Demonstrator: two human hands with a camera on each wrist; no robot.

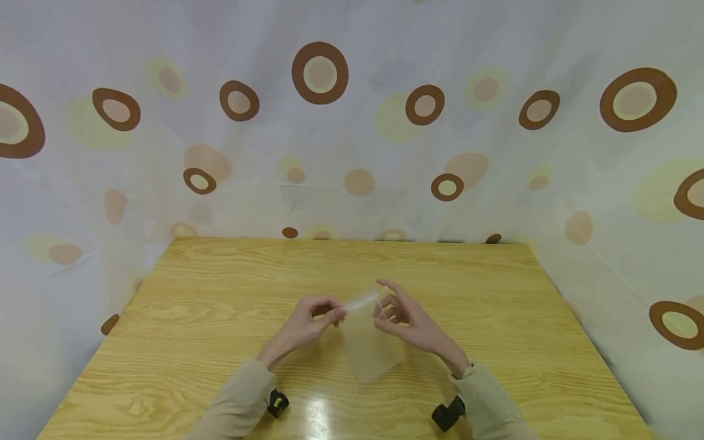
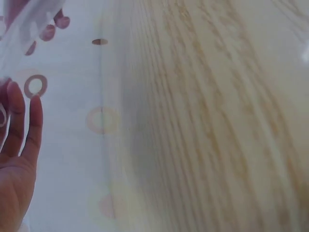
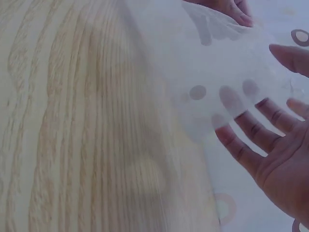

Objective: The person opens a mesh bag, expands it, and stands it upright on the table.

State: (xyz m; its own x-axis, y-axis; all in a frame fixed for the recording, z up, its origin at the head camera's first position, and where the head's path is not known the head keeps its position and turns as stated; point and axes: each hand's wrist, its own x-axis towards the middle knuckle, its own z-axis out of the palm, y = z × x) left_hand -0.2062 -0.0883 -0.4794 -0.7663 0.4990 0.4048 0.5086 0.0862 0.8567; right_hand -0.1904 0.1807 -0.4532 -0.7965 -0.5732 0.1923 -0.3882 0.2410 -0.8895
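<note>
A thin translucent plastic bag (image 1: 370,348) hangs above the tabletop, slightly tilted, its lower corner toward the person. My left hand (image 1: 310,321) pinches its upper left corner between thumb and fingers. At the upper right edge is my right hand (image 1: 407,318), with thumb and fingers spread apart. In the right wrist view, fingertips of the right hand (image 3: 275,140) show blurred through the bag (image 3: 217,63); whether they press on it is unclear. The left wrist view catches the left hand (image 2: 19,159) and part of the bag at its left edge.
A wood-grain table (image 1: 220,275) lies beneath both hands. Behind it and along its sides hangs a pale curtain (image 1: 352,140) with brown and yellow rings. Black wrist devices (image 1: 448,414) sit by both beige sleeves (image 1: 489,397).
</note>
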